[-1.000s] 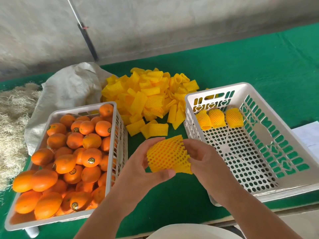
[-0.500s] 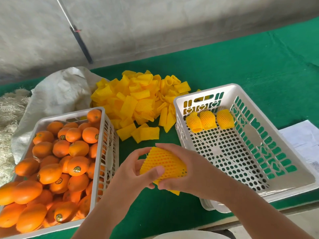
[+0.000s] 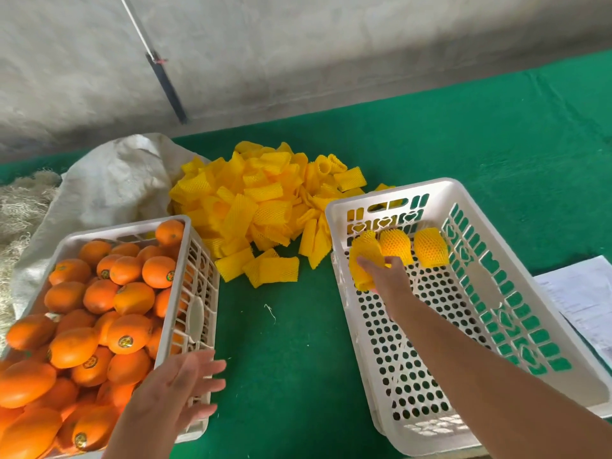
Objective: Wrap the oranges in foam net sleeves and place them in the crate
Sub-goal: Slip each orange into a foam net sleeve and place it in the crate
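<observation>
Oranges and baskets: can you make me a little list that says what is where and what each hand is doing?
Left basket: full of bare oranges
Right basket: three wrapped oranges along the far end, the third hidden in part
Right hand: holds another wrapped orange inside the right basket, near its far end
Left hand: open, holding nothing, at the left basket's near corner
Pile of yellow sleeves: on the green cloth, behind and between the baskets
</observation>
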